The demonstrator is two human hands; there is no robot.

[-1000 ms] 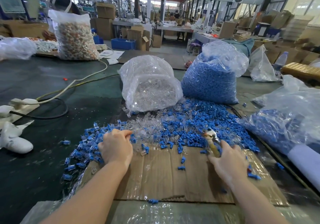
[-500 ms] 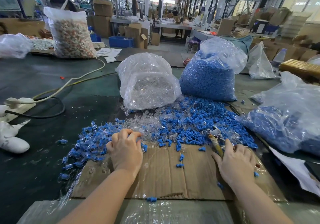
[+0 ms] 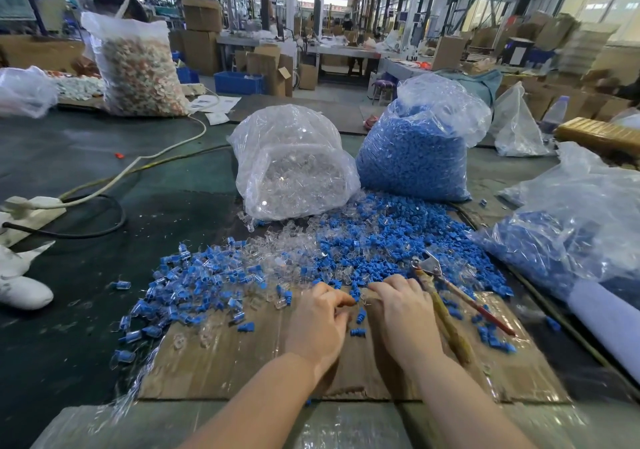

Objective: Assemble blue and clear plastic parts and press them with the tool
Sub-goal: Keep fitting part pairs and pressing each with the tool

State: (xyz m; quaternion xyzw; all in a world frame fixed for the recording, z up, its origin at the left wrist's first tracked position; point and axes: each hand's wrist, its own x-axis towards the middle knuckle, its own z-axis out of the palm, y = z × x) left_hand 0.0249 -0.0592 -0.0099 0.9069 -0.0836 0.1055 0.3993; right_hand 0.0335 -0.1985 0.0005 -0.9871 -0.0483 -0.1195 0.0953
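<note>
My left hand (image 3: 318, 324) and my right hand (image 3: 403, 317) meet fingertip to fingertip over the cardboard sheet (image 3: 225, 365). Between the fingertips sits a small blue part (image 3: 355, 295) joined with a clear piece; the left fingers are curled and pinch the clear piece, the right fingers pinch the blue part. The pressing pliers (image 3: 429, 268) lie on the cardboard just right of my right hand, untouched. Loose blue parts (image 3: 398, 240) and loose clear parts (image 3: 291, 244) are heaped beyond my hands. Assembled blue-and-clear pieces (image 3: 194, 285) are spread at the left.
A bag of clear parts (image 3: 294, 168) and a bag of blue parts (image 3: 412, 150) stand behind the heaps. Another bag with blue pieces (image 3: 571, 237) lies at the right. Cables (image 3: 104, 185) and a white shoe (image 3: 20, 289) lie at the left.
My right hand has let go of the pliers, which now lie on the cardboard. Both hands have moved together to the middle and pinch small parts between them.
</note>
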